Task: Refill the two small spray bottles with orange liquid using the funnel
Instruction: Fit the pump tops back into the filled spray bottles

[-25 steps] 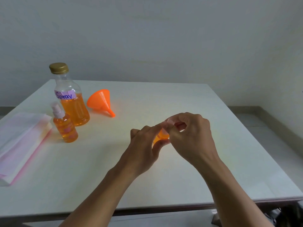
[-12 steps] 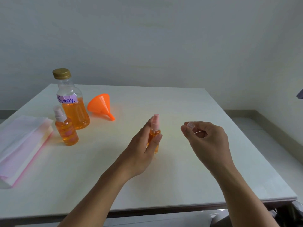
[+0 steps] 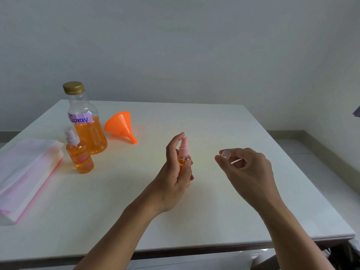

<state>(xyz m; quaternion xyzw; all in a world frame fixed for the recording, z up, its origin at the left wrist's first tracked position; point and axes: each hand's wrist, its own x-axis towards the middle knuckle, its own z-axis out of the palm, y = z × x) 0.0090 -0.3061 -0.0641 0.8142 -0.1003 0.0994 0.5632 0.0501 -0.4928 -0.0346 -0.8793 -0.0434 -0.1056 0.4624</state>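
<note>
While left hand [image 3: 175, 172] wrapped small spray bottle [image 3: 184, 162] upright above desk [image 3: 214, 211], right fingers [image 3: 221, 160] pinched clear cap [image 3: 227, 153]; loose pinch risked dropping cap, tilting bottle risked spill.

Left hand [image 3: 175, 172] upright in a closed grip, right hand [image 3: 247, 172] pinching.

Clear glossy plastic refill bottle [image 3: 87, 121] w/ gold metallic-looking cap [image 3: 73, 87]; smooth orange plastic funnel [image 3: 119, 124]; smooth white table [image 3: 214, 121].
</note>
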